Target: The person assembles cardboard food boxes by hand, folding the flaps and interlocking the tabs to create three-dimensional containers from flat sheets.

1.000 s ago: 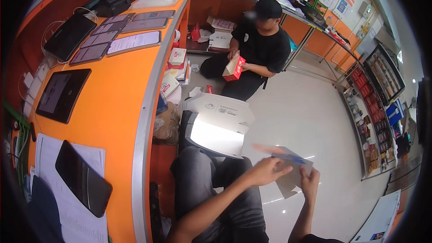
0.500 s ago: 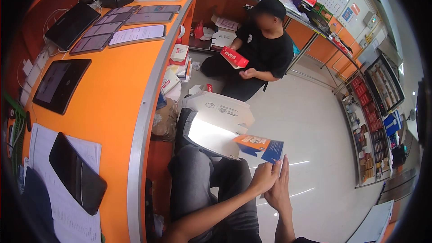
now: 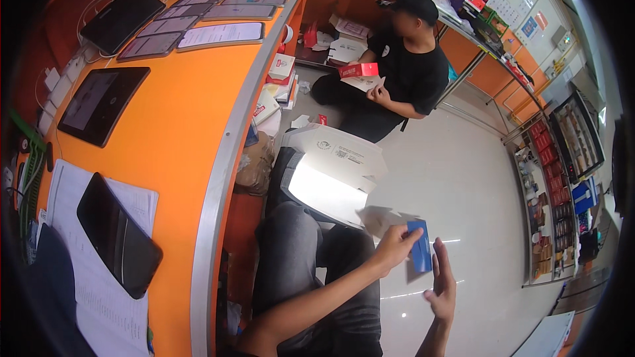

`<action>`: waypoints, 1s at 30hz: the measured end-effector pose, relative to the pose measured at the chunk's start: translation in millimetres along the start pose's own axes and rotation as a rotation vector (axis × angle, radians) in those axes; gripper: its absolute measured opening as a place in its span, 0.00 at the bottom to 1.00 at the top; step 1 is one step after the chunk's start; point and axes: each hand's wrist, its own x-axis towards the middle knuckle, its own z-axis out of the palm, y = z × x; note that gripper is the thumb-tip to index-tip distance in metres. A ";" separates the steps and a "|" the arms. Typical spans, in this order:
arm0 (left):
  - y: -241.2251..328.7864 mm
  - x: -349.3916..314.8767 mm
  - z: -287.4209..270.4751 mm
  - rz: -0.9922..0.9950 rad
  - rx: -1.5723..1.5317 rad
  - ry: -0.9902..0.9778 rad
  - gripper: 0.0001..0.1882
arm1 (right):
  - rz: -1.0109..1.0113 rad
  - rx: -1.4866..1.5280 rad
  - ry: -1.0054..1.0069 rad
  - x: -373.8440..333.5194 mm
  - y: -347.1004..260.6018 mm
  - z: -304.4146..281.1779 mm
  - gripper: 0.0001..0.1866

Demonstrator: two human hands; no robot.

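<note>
A small folding paper carton point(image 3: 418, 255) hangs over my right knee, its blue side toward me and its shaded flaps reaching left. My left hand point(image 3: 395, 248) pinches its top edge between thumb and fingers. Just right of it, my right hand point(image 3: 442, 285) stands with fingers stretched and thumb apart, holding nothing. Beyond my knees lies a larger white cardboard box point(image 3: 329, 182), opened out with its inside bright. Across from me a person in black sits on the floor, both hands on a red and white carton point(image 3: 360, 74).
An orange counter point(image 3: 175, 129) with a metal edge runs along my left, bearing several phones point(image 3: 221, 34), a tablet point(image 3: 102, 102) and papers. Small boxes point(image 3: 281, 67) and a brown bag point(image 3: 256, 166) stand beside it. A stocked shelf point(image 3: 552, 185) is at the right.
My right hand has come off the carton and opened. The carton has turned, so its orange face no longer shows. The co-worker's red carton has tilted. The whole view has shifted slightly.
</note>
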 end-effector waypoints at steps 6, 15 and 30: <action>0.9 -16.1 15.6 -0.018 -0.218 -0.062 0.15 | -0.015 -0.256 0.222 -27.9 24.3 37.0 0.58; -8.4 -13.9 16.3 -0.214 -0.527 -0.073 0.14 | -0.298 -0.643 0.283 -29.7 31.3 38.7 0.43; 5.1 -16.9 17.0 0.083 -0.268 -0.045 0.11 | -0.327 -0.813 0.226 -6.2 20.2 17.7 0.36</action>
